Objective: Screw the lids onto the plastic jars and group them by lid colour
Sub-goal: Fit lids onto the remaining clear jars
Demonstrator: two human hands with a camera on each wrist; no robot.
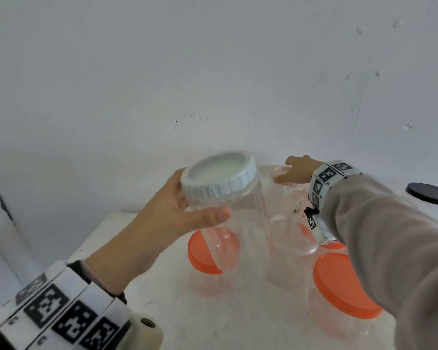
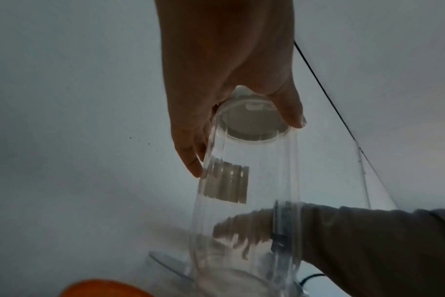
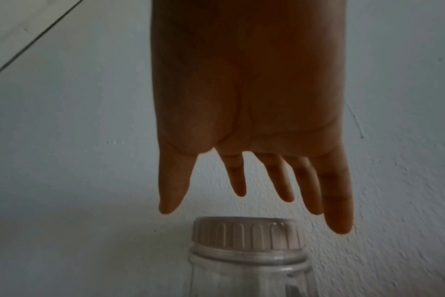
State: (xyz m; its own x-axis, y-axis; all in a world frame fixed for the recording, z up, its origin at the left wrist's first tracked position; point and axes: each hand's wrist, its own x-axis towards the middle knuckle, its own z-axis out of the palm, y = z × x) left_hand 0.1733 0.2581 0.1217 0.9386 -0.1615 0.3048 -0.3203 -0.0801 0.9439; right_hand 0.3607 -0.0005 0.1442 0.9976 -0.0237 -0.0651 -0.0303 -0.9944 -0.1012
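Note:
My left hand (image 1: 187,207) grips a clear plastic jar (image 1: 223,223) just under its white ribbed lid (image 1: 219,175) and holds it tilted above the table. From the left wrist view I look up through this jar (image 2: 247,201) to the underside of its lid (image 2: 252,120). My right hand (image 1: 288,170) reaches across to the back of the table, fingers straight and spread, holding nothing. In the right wrist view the right hand (image 3: 252,205) hovers just short of an upright jar with a pale ribbed lid (image 3: 249,233), without touching it.
Several orange-lidded jars (image 1: 344,286) (image 1: 208,258) stand on the white table (image 1: 162,311). An open clear jar (image 1: 293,238) stands between them. A black-lidded jar (image 1: 429,193) sits at the far right. A white wall rises close behind.

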